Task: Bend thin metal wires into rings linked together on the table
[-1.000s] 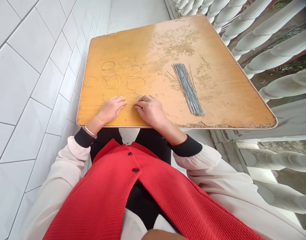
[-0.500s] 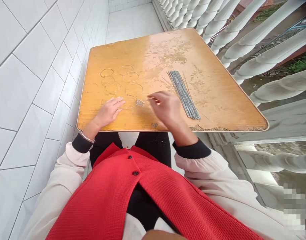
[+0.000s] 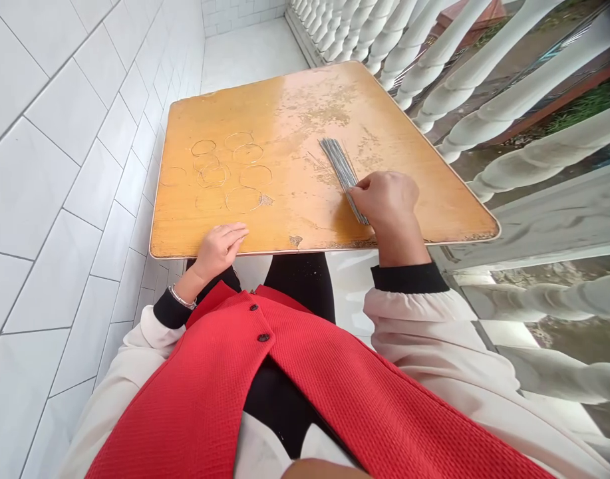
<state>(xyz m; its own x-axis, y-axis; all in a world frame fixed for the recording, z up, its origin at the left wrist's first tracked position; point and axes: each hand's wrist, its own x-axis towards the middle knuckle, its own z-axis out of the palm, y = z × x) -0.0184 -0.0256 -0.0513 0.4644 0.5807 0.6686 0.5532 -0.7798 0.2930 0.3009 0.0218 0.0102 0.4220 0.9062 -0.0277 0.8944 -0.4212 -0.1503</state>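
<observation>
Desk (image 3: 285,223) in front of the person. Right grip (image 3: 387,206) over the near end of the wire bundle (image 3: 337,165), the far end running out ahead of the grip. Left of that grip, wire rings (image 3: 219,166) lie in a loose cluster on the desk, ahead of the left grip (image 3: 219,251), which rests at the near desk edge. Small scrap (image 3: 266,199) just right of the nearest ring. Tiled wall (image 3: 60,199) left of the desk; balustrade (image 3: 484,86) right and beyond.

Right hand (image 3: 387,209) on bundled wires (image 3: 334,163)
</observation>
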